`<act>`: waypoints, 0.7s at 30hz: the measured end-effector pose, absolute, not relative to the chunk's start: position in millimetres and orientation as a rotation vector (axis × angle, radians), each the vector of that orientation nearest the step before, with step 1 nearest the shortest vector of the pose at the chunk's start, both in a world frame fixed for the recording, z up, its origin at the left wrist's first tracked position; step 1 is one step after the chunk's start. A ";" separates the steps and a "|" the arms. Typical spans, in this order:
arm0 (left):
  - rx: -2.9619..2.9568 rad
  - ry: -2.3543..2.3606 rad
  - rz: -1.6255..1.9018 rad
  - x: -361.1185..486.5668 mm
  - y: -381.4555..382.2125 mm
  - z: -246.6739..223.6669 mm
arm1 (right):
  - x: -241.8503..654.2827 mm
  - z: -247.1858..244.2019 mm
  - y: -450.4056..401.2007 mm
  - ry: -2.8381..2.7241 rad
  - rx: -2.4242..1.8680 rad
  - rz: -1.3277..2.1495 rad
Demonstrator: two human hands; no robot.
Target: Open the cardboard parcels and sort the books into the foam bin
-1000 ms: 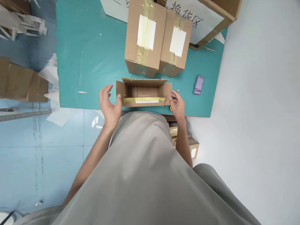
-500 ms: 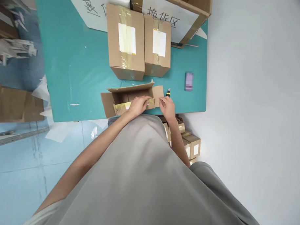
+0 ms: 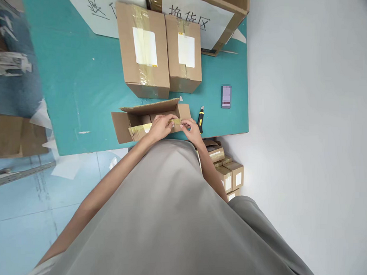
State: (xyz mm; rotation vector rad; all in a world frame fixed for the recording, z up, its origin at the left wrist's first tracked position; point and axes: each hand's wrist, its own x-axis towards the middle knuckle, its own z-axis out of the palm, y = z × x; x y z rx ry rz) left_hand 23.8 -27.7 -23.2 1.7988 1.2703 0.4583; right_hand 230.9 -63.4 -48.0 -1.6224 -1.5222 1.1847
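An open cardboard box (image 3: 136,119) lies at the near edge of the green table, its flaps spread. My left hand (image 3: 161,126) is over the box's near flap, fingers pinched on a strip of yellowish tape (image 3: 176,121). On the right end of that strip, my right hand (image 3: 191,129) has its thumb and fingers closed. The two hands are close together, with the tape between them. Just right of my right hand lies a black and yellow utility knife (image 3: 200,120), its blade end pointing away from me.
Two taped boxes, a larger one (image 3: 144,52) and a smaller one (image 3: 184,53), stand behind. A phone (image 3: 226,96) lies on the green table (image 3: 73,89) at right. Lettered containers stand at the back; more boxes (image 3: 235,173) are stacked below, beside the wall.
My right hand has moved left to the tape beside my left hand. More of the knife shows now. The whole view has shifted, so the table and boxes appear further left.
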 end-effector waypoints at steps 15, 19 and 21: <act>1.998 1.256 0.512 26.2 -36.1 -15.5 | 214.9 -43.3 -76.2 -1.533 -1.683 1.019; 2.047 1.251 0.552 25.1 -35.1 -18.7 | 214.4 -46.5 -74.4 -1.554 -1.659 0.966; 2.059 1.256 0.564 24.8 -35.1 -20.8 | 214.5 -49.3 -74.2 -1.560 -1.645 0.947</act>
